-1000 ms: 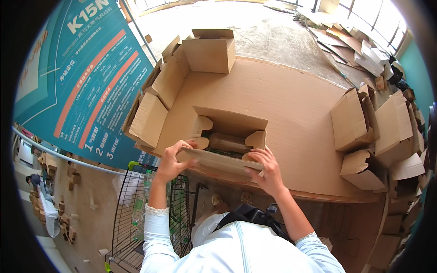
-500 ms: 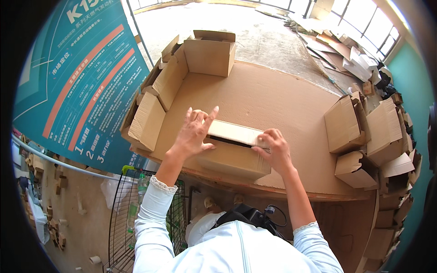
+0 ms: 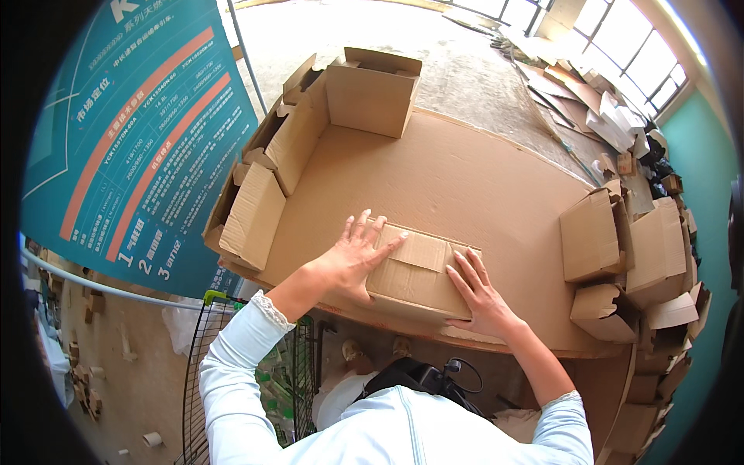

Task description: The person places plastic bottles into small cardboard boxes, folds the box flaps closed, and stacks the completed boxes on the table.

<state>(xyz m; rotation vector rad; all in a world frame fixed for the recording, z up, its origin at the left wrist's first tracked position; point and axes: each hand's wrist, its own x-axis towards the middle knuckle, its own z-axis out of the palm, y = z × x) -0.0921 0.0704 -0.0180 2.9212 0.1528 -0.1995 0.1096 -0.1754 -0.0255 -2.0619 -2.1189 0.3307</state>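
Note:
A small brown cardboard box (image 3: 422, 280) lies on the cardboard-covered table (image 3: 465, 182) in front of me, its top flaps folded down. My left hand (image 3: 353, 260) rests on its left end, fingers spread, with the thumb low at the near side. On the right end lies my right hand (image 3: 487, 302), its fingers stretched over the top edge and the thumb reaching toward the near side. Both hands touch the box without wrapping round it. The inside of the box is hidden.
Open cardboard boxes (image 3: 252, 213) line the table's left edge, with another box (image 3: 372, 97) at the far left corner. More boxes (image 3: 593, 236) stand at the right. A teal banner (image 3: 147, 155) rises at left, and a wire cart (image 3: 198, 380) with green bottles stands below.
The box's top, which showed a dark open gap, is now closed. My hands have moved from raised flaps down onto the box's two ends, and their fingers have spread.

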